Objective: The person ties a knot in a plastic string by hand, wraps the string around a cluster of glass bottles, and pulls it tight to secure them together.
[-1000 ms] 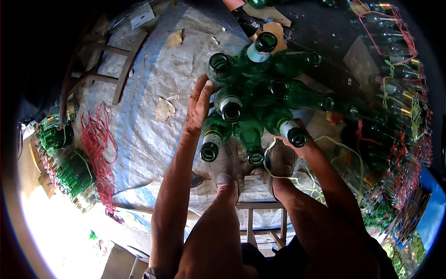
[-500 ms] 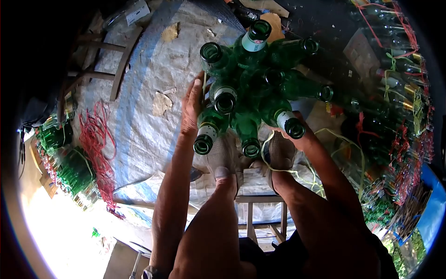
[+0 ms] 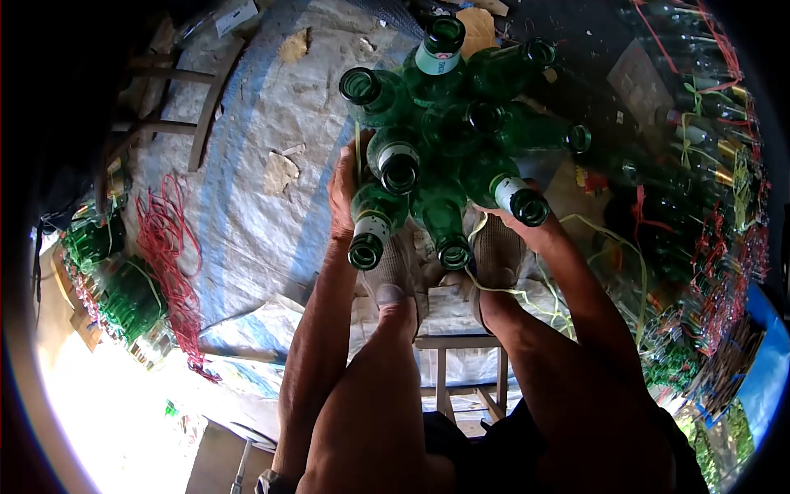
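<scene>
Crumpled pale sheeting [image 3: 255,222] with faded blue stripes covers the floor; a wooden frame [image 3: 204,123] lies on its left part, a tangle of red string [image 3: 169,255] below it. Bundled green bottles [image 3: 127,300] sit at the far left; more tied bottles [image 3: 699,156], bound with red and pale green strands, line the right side. Main item: a cluster of green glass bottles [image 3: 448,136], nine mouths visible, necks fanning outward, located at upper centre, just beyond the person's two feet in mesh shoes [image 3: 498,247]. Three bottles show pale neck labels clearly. Left hand [image 3: 341,193]: against the left side of the cluster, fingers pointing away from the body, close together, not pinching; thumb position cannot be told. Right hand [image 3: 535,226]: at the lower right of the cluster, partly hidden behind a labelled bottle; finger spread and grip cannot be told. Pale yellow-green strap [image 3: 502,290]: loops near the right hand and trails over the right foot. Wooden stool [image 3: 461,342]: between the legs. Brown cardboard [image 3: 477,31]: beyond the cluster.
</scene>
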A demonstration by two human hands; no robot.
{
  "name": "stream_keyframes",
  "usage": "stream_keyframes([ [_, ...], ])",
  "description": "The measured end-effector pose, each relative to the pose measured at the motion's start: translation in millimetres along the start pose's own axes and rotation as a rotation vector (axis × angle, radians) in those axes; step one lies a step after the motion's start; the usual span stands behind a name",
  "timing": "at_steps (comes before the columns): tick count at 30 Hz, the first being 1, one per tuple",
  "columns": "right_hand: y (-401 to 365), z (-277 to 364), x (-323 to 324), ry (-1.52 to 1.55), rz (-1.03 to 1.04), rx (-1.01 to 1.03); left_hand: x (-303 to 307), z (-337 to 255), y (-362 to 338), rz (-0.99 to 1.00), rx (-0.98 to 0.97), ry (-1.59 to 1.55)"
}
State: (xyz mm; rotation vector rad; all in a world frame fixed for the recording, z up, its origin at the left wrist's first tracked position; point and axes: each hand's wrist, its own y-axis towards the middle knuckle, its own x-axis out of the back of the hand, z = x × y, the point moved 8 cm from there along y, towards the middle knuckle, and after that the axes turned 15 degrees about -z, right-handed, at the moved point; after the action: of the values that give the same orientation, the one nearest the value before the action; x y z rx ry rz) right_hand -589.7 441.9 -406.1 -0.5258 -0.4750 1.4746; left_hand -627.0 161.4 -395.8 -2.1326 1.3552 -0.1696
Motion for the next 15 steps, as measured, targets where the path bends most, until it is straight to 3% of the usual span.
stream_keyframes([
  [3,-2.3,0.3,-1.5,-0.143,-0.044,0.052,2.7,-2.1,-1.9,-0.045,0.036,0.034],
  [5,-8.8,12.3,-4.2,-0.124,-0.06,0.071,2.0,2.9,-3.4,-0.088,0.165,-0.076],
  [7,-13.5,16.4,-7.9,-0.069,-0.064,0.078,8.1,-6.6,2.6,0.016,-0.231,0.264],
  [9,-12.8,16.2,-9.1,-0.044,-0.072,0.102,14.1,-9.2,7.4,0.04,-0.364,0.366],
  [12,-20.2,21.8,-5.5,-0.059,-0.113,0.082,24.6,-21.9,0.4,-0.081,-0.157,0.23],
  [15,-24.5,28.9,-8.6,0.029,-0.125,0.049,22.9,-72.8,-21.8,-0.099,-0.496,0.276],
])
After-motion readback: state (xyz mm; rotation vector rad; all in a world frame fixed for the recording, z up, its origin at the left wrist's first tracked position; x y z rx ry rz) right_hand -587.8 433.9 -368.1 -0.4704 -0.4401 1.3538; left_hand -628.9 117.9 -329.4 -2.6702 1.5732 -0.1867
